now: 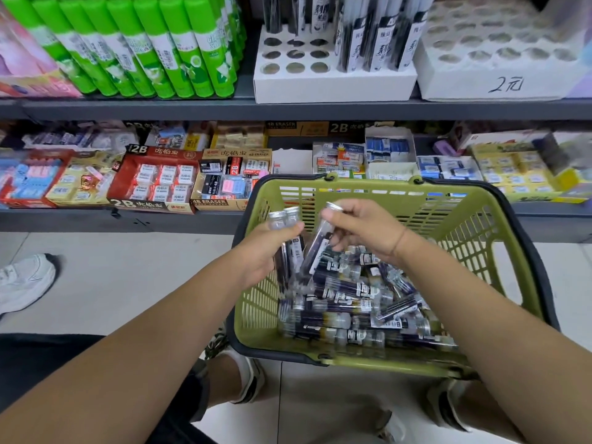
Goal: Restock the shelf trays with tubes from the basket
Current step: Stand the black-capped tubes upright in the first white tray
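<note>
Head cam: gripping two capped tubes (286,219) in left hand (259,251), pinching third tube (315,248) near its cap with right hand (362,229). Probably light, slick, crackable; best grabbed mid-barrel.

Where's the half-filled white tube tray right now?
In the head view the half-filled tray stands on the upper shelf, centre right, between the green glue sticks on its left and the handwritten-on white tray on its right.
</note>
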Action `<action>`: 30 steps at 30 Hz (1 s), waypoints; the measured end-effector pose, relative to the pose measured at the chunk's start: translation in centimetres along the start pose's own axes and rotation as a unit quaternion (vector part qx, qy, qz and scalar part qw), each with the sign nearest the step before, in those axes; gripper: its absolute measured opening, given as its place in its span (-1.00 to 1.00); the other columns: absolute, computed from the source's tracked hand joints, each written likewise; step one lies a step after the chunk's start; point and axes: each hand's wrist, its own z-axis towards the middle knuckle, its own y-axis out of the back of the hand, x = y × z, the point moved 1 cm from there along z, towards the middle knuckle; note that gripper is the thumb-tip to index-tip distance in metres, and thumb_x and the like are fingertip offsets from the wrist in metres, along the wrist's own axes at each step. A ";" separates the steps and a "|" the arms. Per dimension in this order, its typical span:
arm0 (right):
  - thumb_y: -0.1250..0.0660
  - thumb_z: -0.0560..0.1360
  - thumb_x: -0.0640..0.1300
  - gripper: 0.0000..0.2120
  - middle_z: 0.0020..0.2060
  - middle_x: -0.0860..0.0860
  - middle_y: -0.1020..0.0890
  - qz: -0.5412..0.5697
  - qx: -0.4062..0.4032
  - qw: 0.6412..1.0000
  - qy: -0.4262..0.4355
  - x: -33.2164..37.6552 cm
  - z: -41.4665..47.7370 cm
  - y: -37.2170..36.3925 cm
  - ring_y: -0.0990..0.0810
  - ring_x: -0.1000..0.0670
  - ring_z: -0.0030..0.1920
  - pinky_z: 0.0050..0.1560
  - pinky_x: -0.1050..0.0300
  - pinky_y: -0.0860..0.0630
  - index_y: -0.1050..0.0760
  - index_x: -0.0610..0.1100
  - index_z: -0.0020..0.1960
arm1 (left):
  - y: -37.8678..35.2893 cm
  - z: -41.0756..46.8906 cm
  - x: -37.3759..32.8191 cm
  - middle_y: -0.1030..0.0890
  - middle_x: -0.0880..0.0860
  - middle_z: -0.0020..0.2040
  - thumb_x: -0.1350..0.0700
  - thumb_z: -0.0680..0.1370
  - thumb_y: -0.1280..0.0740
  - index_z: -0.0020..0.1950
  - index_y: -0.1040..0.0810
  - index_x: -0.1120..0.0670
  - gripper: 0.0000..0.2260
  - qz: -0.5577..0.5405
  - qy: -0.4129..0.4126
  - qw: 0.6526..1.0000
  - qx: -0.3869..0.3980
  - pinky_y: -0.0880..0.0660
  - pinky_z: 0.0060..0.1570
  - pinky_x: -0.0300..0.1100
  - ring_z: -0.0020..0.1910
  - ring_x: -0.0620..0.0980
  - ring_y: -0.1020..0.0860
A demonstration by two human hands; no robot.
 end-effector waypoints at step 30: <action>-0.41 0.40 0.16 -0.40 0.13 -0.13 -0.57 -0.589 -0.053 0.801 -0.099 -13.0 11.0 -1.2 -0.53 -0.17 0.13 0.12 -0.05 -0.52 -0.35 -0.08 0.33 | 2.6 0.6 -2.8 -0.63 0.13 -0.26 0.14 0.49 -0.39 -0.17 -0.57 0.13 -0.92 -0.005 -0.027 0.999 -0.038 -0.57 -0.06 0.01 -0.21 0.08 -0.57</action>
